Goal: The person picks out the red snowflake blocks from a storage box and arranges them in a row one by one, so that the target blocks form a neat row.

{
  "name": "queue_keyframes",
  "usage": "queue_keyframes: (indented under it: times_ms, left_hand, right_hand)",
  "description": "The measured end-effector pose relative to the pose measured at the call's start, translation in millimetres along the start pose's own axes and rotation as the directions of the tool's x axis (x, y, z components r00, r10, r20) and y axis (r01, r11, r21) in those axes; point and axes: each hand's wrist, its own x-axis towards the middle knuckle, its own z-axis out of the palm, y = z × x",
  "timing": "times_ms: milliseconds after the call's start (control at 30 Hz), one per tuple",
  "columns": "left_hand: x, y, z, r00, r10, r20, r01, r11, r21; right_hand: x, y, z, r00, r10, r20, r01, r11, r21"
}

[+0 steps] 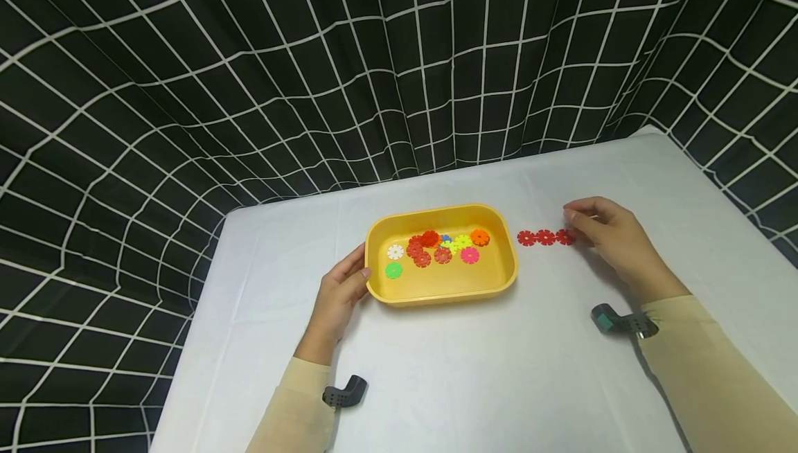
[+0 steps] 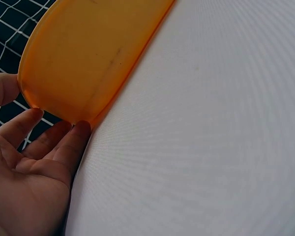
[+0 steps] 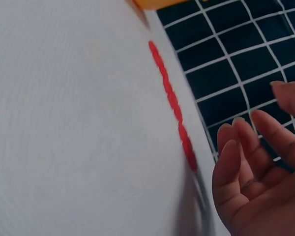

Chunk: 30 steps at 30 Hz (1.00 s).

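Here, your left hand (image 1: pixel 339 291) gripping yellow tray (image 1: pixel 449 284), your right hand (image 1: pixel 607 238) loosely curled, beside red discs (image 1: pixel 545 237) right of tray.

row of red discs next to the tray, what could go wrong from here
The right hand is close to one end of the row of red discs, so a brush might knock it out of line. The left hand grips the yellow tray by its far end from the row; a push could bump the row, and a tilt might make the coloured discs inside slide.

Beige sleeves (image 1: pixel 711 363) (dark wrist devices (image 1: pixel 623 323))
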Motion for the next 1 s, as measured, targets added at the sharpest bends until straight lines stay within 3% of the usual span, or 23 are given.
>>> queue_keyframes:
  times_ms: [433, 767, 1000]
  left_hand:
    - [-0.2, 1.0, 0.6, 1.0, 0.006, 0.006, -0.006, 1.0, -0.009]
    - [-0.9, 2.2, -0.7, 1.0, 0.003, -0.001, -0.003, 1.0, 0.0]
    - [-0.4, 1.0, -0.5, 1.0, 0.007, 0.006, -0.007, 1.0, -0.008]
  right_hand:
    - [-14.6, -27.5, 2.2, 0.99, -0.125, 0.058, 0.119, 0.988, 0.095]
    - [-27.2, -51.1, 16.8, 0.966, -0.24, 0.096, 0.221, 0.96, 0.17]
    - [-34.9, -66.9, 31.7, 0.937, -0.329, 0.116, 0.301, 0.931, 0.209]
